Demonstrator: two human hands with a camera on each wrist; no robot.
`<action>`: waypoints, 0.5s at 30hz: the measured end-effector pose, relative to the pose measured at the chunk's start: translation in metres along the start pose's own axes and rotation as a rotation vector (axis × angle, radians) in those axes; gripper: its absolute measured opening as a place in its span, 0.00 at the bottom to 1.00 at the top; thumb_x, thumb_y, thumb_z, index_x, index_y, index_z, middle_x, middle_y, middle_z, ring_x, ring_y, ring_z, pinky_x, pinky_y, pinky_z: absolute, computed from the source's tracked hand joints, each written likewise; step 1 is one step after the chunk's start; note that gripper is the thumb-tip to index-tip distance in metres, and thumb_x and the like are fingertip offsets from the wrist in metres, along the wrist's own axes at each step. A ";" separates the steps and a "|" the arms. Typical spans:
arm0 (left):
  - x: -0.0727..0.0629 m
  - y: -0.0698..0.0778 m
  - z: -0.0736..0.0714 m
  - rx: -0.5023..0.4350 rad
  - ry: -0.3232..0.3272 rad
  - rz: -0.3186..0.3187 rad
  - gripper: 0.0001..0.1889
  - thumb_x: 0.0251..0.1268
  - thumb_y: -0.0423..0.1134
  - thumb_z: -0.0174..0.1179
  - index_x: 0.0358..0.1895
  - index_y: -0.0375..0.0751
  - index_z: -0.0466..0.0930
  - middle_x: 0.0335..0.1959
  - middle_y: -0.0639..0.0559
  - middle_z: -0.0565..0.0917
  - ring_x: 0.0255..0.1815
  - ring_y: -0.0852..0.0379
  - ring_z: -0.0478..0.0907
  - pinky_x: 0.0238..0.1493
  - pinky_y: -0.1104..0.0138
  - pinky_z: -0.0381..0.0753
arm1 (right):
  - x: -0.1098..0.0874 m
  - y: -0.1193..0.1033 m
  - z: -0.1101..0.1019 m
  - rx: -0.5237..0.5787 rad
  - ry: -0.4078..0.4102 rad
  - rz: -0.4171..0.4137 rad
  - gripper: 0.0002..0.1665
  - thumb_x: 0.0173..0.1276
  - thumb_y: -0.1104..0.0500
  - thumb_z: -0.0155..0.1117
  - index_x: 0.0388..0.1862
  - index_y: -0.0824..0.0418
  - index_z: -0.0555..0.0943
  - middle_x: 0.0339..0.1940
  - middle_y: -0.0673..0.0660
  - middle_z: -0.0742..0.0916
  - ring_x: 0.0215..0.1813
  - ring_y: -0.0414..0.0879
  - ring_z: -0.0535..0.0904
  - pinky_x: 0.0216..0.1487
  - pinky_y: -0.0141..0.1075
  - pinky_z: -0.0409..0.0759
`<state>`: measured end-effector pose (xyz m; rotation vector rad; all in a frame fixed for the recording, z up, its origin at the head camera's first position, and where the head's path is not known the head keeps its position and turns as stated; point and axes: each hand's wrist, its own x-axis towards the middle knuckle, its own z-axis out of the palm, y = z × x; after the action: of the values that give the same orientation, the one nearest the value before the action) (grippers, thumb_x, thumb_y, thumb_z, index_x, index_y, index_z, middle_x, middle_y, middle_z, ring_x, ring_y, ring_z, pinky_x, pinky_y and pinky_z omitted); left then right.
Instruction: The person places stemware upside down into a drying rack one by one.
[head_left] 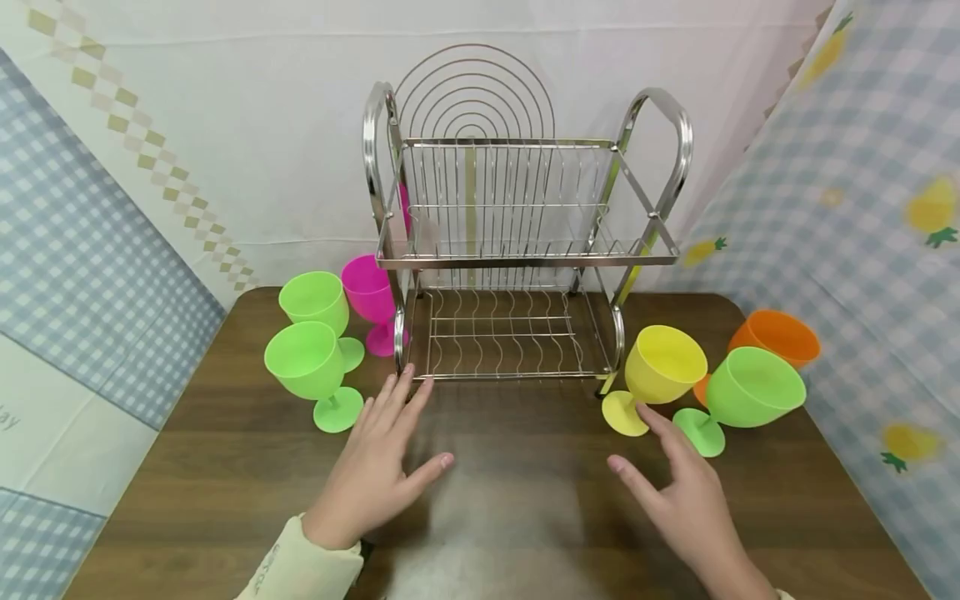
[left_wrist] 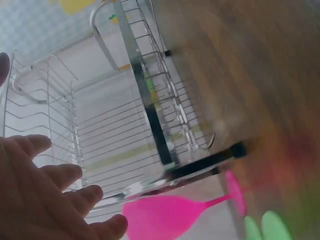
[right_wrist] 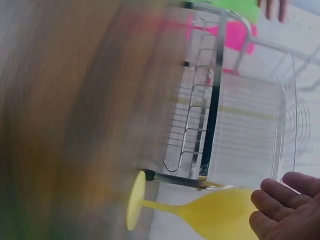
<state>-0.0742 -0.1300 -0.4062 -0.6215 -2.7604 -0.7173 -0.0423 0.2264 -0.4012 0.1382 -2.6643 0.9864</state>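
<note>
My left hand [head_left: 378,471] is held over the table with fingers spread, its fingertips near the front left foot of a two-tier metal dish rack [head_left: 525,262]. Left of that hand stand a front green goblet [head_left: 303,362], a rear green goblet [head_left: 317,300] and a pink goblet [head_left: 367,287] beside the rack. My right hand [head_left: 690,496] is empty too, thumb and index finger apart, just in front of a yellow goblet [head_left: 666,367]. Farther right are another green goblet [head_left: 756,387] and an orange goblet [head_left: 780,333], partly hidden behind it.
Both rack tiers hold nothing but wire; a round wire piece [head_left: 476,83] rises behind the upper one. A brown wooden table [head_left: 517,500] carries everything. White cloth [head_left: 300,125] hangs behind, with checked cloth [head_left: 885,275] along the right side.
</note>
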 end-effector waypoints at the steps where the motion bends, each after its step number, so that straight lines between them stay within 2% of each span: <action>1: 0.001 0.000 0.003 -0.026 0.002 -0.005 0.47 0.67 0.65 0.58 0.82 0.51 0.49 0.83 0.51 0.44 0.82 0.42 0.43 0.78 0.39 0.47 | -0.001 0.001 0.001 0.026 0.022 0.032 0.42 0.63 0.51 0.76 0.74 0.54 0.71 0.70 0.58 0.77 0.69 0.60 0.72 0.60 0.59 0.73; 3: 0.003 0.000 0.007 -0.077 0.001 -0.018 0.47 0.67 0.64 0.58 0.82 0.52 0.47 0.83 0.52 0.44 0.82 0.42 0.44 0.78 0.40 0.47 | -0.003 0.002 0.002 0.064 0.059 0.099 0.39 0.63 0.52 0.76 0.72 0.52 0.72 0.69 0.57 0.79 0.68 0.58 0.73 0.61 0.54 0.73; 5: 0.004 0.000 0.012 -0.122 0.008 -0.032 0.48 0.67 0.63 0.59 0.82 0.52 0.45 0.83 0.51 0.44 0.82 0.41 0.45 0.78 0.40 0.47 | -0.003 0.004 0.005 0.092 0.088 0.161 0.38 0.63 0.51 0.76 0.71 0.51 0.74 0.68 0.56 0.80 0.67 0.55 0.73 0.64 0.42 0.71; 9: 0.006 -0.002 0.019 -0.212 0.046 -0.066 0.48 0.67 0.59 0.61 0.82 0.49 0.44 0.83 0.49 0.47 0.81 0.39 0.47 0.77 0.40 0.49 | -0.001 0.008 0.009 0.233 0.146 0.231 0.37 0.65 0.57 0.74 0.71 0.60 0.73 0.67 0.58 0.80 0.67 0.45 0.74 0.65 0.19 0.67; 12: 0.008 -0.007 0.023 -0.309 0.115 -0.114 0.47 0.67 0.53 0.64 0.81 0.44 0.48 0.82 0.48 0.51 0.80 0.41 0.51 0.76 0.42 0.54 | 0.001 0.012 0.012 0.404 0.205 0.274 0.37 0.65 0.65 0.72 0.72 0.67 0.69 0.68 0.62 0.78 0.67 0.39 0.74 0.66 0.19 0.68; 15: 0.012 -0.014 0.026 -0.379 0.210 -0.188 0.44 0.67 0.48 0.66 0.80 0.41 0.52 0.80 0.47 0.57 0.78 0.43 0.57 0.75 0.43 0.60 | 0.004 0.018 0.012 0.522 0.246 0.347 0.40 0.66 0.68 0.70 0.75 0.69 0.65 0.71 0.66 0.74 0.71 0.41 0.71 0.66 0.21 0.69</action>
<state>-0.0937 -0.1238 -0.4305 -0.3277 -2.5260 -1.2864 -0.0523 0.2322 -0.4201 -0.3265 -2.1940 1.6719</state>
